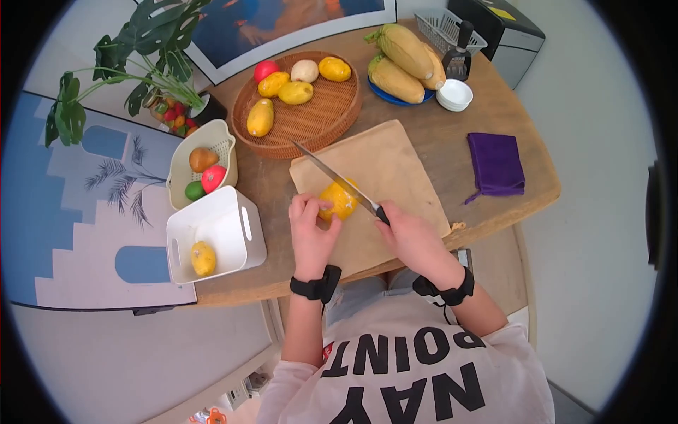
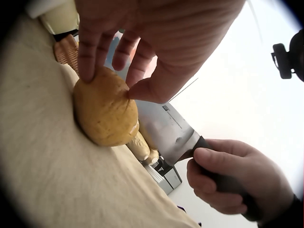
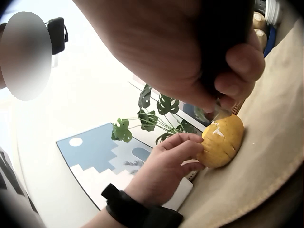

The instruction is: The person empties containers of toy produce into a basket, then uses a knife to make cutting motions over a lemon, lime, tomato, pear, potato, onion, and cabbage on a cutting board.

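While the head view looks down on the wooden table [image 1: 508, 127], the yellow fruit [image 1: 339, 200] lies on the cutting board [image 1: 395, 169], where the left hand [image 1: 311, 230] pinches it at one side, apparently to stop it rolling; the right hand [image 1: 413, 237] wraps the handle of the knife [image 1: 337, 181], blade across the fruit. Left wrist view: fingertips [image 2: 88, 71] and thumb press the fruit [image 2: 104, 111] down, clear of the blade [image 2: 164, 128] just behind it. Right wrist view: the blade's edge meets the fruit [image 3: 221, 141], whose skin shows pale cuts; the left hand [image 3: 166, 166] steadies its far end
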Available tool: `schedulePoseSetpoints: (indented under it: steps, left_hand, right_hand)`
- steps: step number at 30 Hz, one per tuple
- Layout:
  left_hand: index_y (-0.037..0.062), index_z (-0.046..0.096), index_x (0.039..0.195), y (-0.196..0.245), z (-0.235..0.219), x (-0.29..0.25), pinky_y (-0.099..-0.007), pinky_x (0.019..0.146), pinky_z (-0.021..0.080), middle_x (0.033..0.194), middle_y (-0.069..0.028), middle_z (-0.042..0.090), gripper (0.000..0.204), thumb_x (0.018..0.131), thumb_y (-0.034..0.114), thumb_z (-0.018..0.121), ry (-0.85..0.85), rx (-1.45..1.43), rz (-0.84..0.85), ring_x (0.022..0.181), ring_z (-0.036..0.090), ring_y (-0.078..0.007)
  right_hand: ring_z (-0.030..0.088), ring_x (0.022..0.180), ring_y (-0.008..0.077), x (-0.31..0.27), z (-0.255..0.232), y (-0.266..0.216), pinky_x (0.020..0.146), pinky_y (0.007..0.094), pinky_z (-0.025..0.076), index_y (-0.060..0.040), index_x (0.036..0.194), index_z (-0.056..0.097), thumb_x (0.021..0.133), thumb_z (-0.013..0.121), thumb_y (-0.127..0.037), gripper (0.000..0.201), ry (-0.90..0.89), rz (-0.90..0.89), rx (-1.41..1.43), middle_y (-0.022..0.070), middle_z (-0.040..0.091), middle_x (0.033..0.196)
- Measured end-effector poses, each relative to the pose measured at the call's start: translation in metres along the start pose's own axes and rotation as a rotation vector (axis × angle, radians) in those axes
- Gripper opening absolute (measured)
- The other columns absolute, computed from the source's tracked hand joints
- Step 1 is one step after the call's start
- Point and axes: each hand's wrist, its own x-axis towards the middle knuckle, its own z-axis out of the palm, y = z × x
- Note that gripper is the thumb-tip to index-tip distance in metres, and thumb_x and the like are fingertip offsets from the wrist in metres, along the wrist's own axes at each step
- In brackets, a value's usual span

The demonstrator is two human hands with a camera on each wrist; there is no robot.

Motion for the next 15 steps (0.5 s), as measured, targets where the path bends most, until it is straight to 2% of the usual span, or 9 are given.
schedulePoseSetpoints:
  steps: [2,5,8,15]
  left_hand:
    - [0.0043,0.063,0.095,-0.001,0.001,0.001,-0.0359,0.079,0.052,0.106,-0.0114,0.059,0.025,0.073,-0.004,0.073,-0.026,0.002,0.009,0.100,0.055,-0.0307]
    - [0.0034,0.063,0.094,-0.004,0.002,0.002,-0.0360,0.078,0.053,0.104,-0.0118,0.060,0.025,0.073,-0.005,0.073,-0.014,0.018,0.033,0.100,0.056,-0.0311]
    - [0.0027,0.063,0.094,-0.008,0.002,0.002,-0.0292,0.070,0.057,0.103,-0.0094,0.061,0.024,0.074,-0.009,0.071,0.009,0.030,0.069,0.097,0.060,-0.0245]
    - [0.0012,0.062,0.092,-0.008,0.000,0.002,-0.0291,0.070,0.059,0.105,-0.0098,0.063,0.022,0.075,-0.010,0.072,0.012,-0.007,0.052,0.099,0.062,-0.0233]
  right_hand:
    - [0.067,0.076,0.0428,-0.003,0.001,-0.003,0.064,0.0531,0.053,-0.0025,0.110,0.049,0.101,0.058,-0.020,0.021,0.011,0.000,0.006,0.0209,0.067,0.081]
    - [0.068,0.077,0.0425,-0.004,0.011,0.004,0.064,0.0525,0.053,-0.0023,0.110,0.049,0.101,0.058,-0.019,0.021,0.063,-0.063,-0.006,0.0208,0.068,0.083]
    - [0.068,0.077,0.0420,-0.002,0.007,0.003,0.064,0.0520,0.053,-0.0021,0.110,0.049,0.101,0.058,-0.019,0.021,0.044,-0.073,-0.014,0.0207,0.068,0.084]
    - [0.068,0.078,0.0412,-0.008,0.008,-0.002,0.066,0.0523,0.053,-0.0018,0.108,0.050,0.100,0.058,-0.018,0.020,0.024,-0.084,-0.041,0.0208,0.067,0.086]
